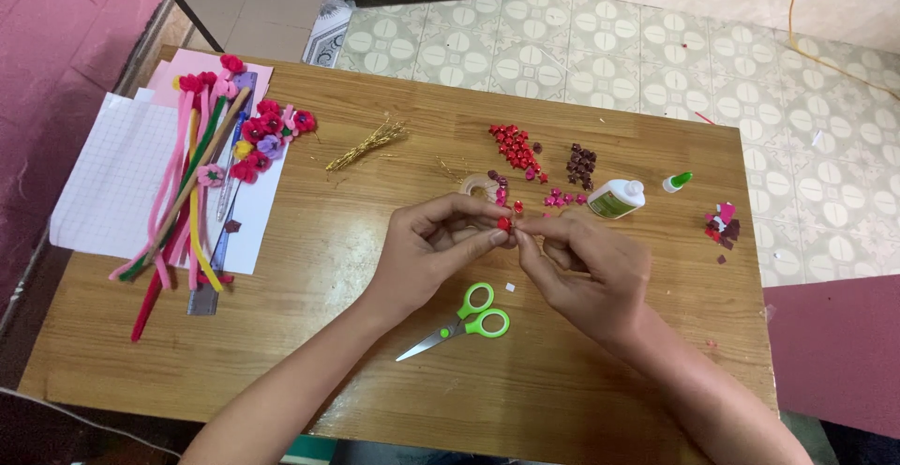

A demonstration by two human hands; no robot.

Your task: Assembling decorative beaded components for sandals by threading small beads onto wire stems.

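The small red paper piece (504, 225) sits pinched between the fingertips of both hands, held just above the wooden table (375, 371) and directly above the green-handled scissors (466, 321), which serve here as the landmark. The left hand (427, 254) curls its thumb and forefinger closed around the near side of the piece; the right hand (586, 273) meets it from the other side, fingertips nearly shut on it too. To my eye the work wants a light, steady pinch and small moves of the fingertips only, since so tiny a piece would crush or slip under pressure; what exactly is being folded or pressed is too small to tell.

Up from the scissors, beyond the hands, lie a pale roll of tape (478, 187), a cluster of finished red pieces (516, 149) and a smaller dark maroon pile (581, 165). Up and to the right lie a white glue bottle (616, 199) on its side and its green-tipped cap (677, 182), apart from it. Far right are paper scraps (722, 224). Far left of the scissors lies a bundle of pipe-cleaner flowers (211, 160) on white paper (112, 179). Nothing crowds the hands; the open glue bottle is the nearest spill risk.
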